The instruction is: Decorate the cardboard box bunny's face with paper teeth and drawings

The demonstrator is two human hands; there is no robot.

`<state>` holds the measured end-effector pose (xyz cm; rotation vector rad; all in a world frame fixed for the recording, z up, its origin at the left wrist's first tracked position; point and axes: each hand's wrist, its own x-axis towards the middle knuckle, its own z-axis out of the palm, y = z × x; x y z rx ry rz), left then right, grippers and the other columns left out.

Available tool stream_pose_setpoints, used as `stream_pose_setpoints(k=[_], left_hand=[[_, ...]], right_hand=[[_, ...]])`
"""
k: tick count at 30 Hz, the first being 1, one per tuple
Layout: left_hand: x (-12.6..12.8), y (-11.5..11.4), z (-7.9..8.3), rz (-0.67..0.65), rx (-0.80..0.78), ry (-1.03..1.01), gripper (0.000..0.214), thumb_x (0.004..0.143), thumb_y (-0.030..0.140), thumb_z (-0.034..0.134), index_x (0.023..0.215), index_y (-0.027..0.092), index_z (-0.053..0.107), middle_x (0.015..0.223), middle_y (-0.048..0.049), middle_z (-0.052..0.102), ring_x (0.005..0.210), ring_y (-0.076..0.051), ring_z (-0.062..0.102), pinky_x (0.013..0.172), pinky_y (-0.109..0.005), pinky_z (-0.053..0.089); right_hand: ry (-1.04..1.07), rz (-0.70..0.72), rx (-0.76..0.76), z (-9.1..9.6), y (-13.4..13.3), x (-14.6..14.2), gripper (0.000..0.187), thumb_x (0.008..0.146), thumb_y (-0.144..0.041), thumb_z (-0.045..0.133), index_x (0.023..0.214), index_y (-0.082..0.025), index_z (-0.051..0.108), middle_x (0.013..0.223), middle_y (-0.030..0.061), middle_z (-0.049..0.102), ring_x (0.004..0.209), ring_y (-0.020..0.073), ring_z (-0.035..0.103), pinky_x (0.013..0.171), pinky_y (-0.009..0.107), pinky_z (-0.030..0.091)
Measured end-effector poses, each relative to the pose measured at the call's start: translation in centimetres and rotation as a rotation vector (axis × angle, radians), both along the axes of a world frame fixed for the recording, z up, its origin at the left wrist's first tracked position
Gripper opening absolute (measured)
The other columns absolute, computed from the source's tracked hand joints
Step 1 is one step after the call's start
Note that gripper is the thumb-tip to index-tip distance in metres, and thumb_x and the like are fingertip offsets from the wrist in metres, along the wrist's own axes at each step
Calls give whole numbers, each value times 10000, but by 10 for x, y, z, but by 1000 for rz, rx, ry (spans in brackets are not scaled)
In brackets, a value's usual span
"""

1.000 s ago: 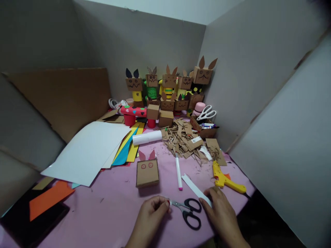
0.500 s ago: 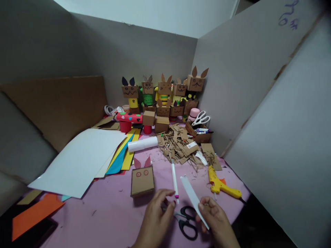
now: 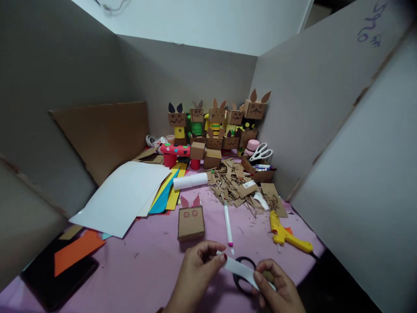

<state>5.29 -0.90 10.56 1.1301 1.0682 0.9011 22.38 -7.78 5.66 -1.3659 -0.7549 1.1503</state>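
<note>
Stretched between my two hands is a narrow white paper strip [image 3: 240, 268]. My left hand [image 3: 201, 271] pinches its left end between thumb and fingers. The other end sits in the closed fingers of my right hand [image 3: 275, 284]. Beneath the strip lies a pair of black-handled scissors [image 3: 245, 261], partly covered by it and by my hands. Just beyond, a white marker [image 3: 228, 226] with a pink end rests on the pink cloth. To its left is a cardboard box head [image 3: 191, 224] with pink ears and two drawn red eyes.
A yellow glue gun [image 3: 286, 234] lies at the right. Cardboard scraps [image 3: 233, 180] are heaped behind the marker. White sheets [image 3: 122, 198] and coloured paper spread at the left, near a white roll [image 3: 190, 181]. Several cardboard animal figures [image 3: 216, 115] stand at the back between grey panels.
My left hand has taken hold of the strip's free end. The strip has swung from steeply slanted to nearly level, over the scissors. The whole view has shifted slightly.
</note>
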Motion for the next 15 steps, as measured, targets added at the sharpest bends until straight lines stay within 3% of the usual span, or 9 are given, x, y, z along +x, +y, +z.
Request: stream_pose_setpoints(k=[5, 9, 15], left_hand=[[-12, -16, -1, -213, -78, -63, 248, 589, 237, 720, 806, 134, 657, 655, 30, 588, 580, -109, 462, 538, -220, 316], [-22, -35, -5, -327, -144, -95, 172, 600, 178, 662, 765, 169, 615, 579, 86, 510, 503, -77, 378, 479, -199, 244], [-34, -65, -14, -257, -128, 9, 221, 577, 266, 710, 739, 150, 615, 548, 78, 504, 466, -78, 369, 444, -205, 210]], right_hand=[[-40, 4, 56, 6, -12, 3, 424, 654, -565, 780, 707, -193, 586, 509, -54, 587, 434, 52, 464, 445, 151, 342], [-78, 106, 48, 1, -26, 6, 391, 704, -542, 754, 749, -188, 594, 532, -57, 571, 468, 68, 475, 466, 169, 356], [-173, 226, 48, -11, -47, 11, 363, 769, -538, 695, 800, -192, 592, 612, -43, 587, 516, 92, 524, 488, 189, 384]])
